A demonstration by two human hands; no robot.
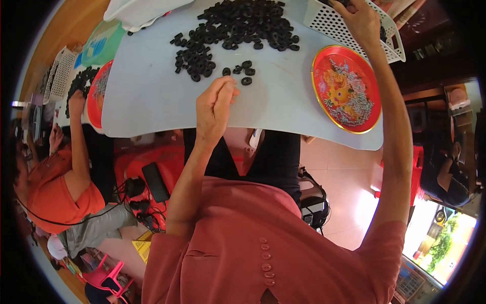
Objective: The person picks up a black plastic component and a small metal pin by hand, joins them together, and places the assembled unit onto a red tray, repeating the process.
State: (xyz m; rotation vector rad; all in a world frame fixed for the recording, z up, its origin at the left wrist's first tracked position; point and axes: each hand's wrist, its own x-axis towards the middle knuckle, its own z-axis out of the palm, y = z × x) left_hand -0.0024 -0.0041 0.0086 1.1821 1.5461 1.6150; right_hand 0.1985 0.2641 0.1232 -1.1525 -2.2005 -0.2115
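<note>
Black rubber rings point(238, 25) lie heaped on the pale surface point(152, 96). Left hand point(215, 104) pinches its fingertips closed beside a few loose rings point(242, 71). Past the red tray point(347, 88), right hand point(362, 20) grips a white perforated basket point(329, 23).

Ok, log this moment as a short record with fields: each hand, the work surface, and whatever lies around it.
left hand: left hand with fingertips pinched together at the table's near edge, close to a few loose small black rubber rings; whether it holds one cannot be told
right hand: right hand reaching into the white perforated plastic basket
surface: pale grey plastic table
pile: heap of black rings
tray: round red metal tray at the right
nearby: another person's orange sleeve at the left
</note>
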